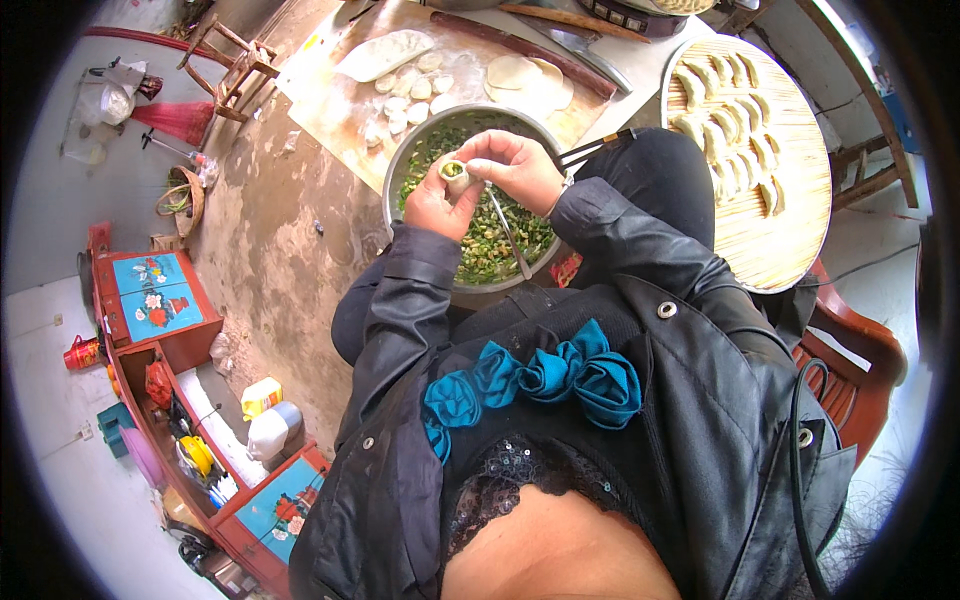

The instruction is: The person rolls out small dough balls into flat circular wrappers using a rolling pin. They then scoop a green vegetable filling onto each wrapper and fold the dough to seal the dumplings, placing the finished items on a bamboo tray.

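Note:
Above a large metal bowl point(388, 196) I hold a partly closed dumpling point(454, 176) with green filling showing at its open end. My left hand point(439, 204) cups it from below and the side. The fingers and thumb of my right hand point(514, 166) pinch the wrapper's edge. Chopped green filling point(499, 251) lies in the bowl. A metal spoon point(508, 232) rests in it, its handle on the rim nearest me. Dark chopsticks point(596, 147) lie by the bowl's right side, partly hidden.
Beyond the bowl, a floured board point(330, 112) carries a dough piece point(386, 55), small dough rounds point(420, 88), rolled wrappers point(517, 73), a dark rolling pin point(525, 51) and a knife point(592, 56). Rows of dumplings point(724, 124) lie on a round woven tray point(757, 251) at right.

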### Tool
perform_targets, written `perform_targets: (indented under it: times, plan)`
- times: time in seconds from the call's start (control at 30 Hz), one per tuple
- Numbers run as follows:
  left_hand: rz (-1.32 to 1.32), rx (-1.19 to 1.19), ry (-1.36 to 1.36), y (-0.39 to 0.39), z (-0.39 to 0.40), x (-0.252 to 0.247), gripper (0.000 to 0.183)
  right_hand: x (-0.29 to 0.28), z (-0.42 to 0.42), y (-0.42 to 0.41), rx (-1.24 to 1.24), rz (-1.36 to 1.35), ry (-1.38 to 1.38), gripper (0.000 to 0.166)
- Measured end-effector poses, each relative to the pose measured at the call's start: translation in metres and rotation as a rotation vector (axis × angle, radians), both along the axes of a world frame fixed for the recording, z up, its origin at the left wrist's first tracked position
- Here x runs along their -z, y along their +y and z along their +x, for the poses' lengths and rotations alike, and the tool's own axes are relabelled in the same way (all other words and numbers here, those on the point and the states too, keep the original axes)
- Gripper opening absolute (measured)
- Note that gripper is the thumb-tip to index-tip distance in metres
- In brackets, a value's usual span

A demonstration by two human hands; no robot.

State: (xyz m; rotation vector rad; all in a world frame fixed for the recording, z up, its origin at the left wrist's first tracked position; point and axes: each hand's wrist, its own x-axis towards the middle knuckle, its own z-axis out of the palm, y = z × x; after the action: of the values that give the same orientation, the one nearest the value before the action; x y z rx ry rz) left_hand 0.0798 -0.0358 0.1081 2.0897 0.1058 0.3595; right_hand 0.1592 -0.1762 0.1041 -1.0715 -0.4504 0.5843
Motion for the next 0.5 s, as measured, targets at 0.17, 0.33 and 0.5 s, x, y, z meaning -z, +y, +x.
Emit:
perform_targets:
  times: [0.17,0.33,0.5]
  plan:
    - [-0.108,0.002,-0.047,0.004,0.001,0.009,0.037,-0.004,0.003,-0.003,0.122,-0.086,-0.500,0.029]
    - [0.020,-0.013,0.028,0.004,-0.003,-0.004,0.036,-0.016,0.001,-0.005,0.220,-0.181,-0.913,0.031]
    - [0.068,-0.026,0.022,0.009,-0.003,0.007,0.037,-0.016,0.001,-0.006,0.226,-0.278,-1.050,0.026]
